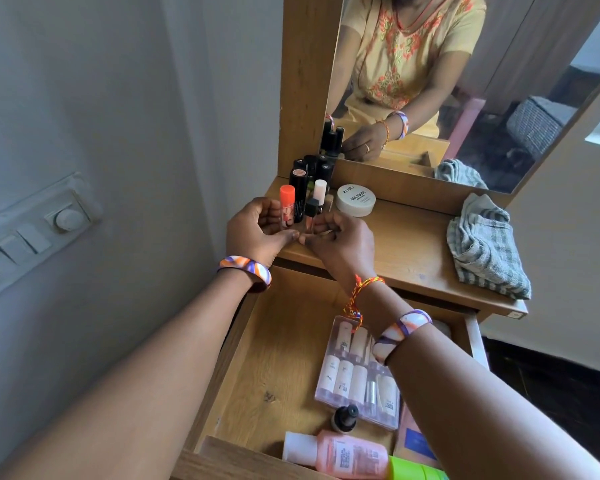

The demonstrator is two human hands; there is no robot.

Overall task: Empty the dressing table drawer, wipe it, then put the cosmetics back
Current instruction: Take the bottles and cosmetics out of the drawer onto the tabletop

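Note:
The wooden drawer (274, 358) is pulled out below the dressing table top (406, 251). At the top's back left, my left hand (257, 233) holds an orange-capped tube (287, 209) upright. Beside it, my right hand (340, 240) pinches a small clear bottle with a black cap (310, 216). Several dark lipstick tubes (300, 178) and a white-capped bottle (320, 192) stand just behind. Still inside the drawer lie a clear pack of white bottles (357, 375), a small black-capped bottle (344, 418), a pink bottle (350, 453) and a green lid (416, 471).
A round white nail polish remover tub (355, 199) sits near the mirror (465, 81). A grey checked cloth (485, 247) lies crumpled on the top's right side. A wall with a switch panel (35, 233) stands close on the left.

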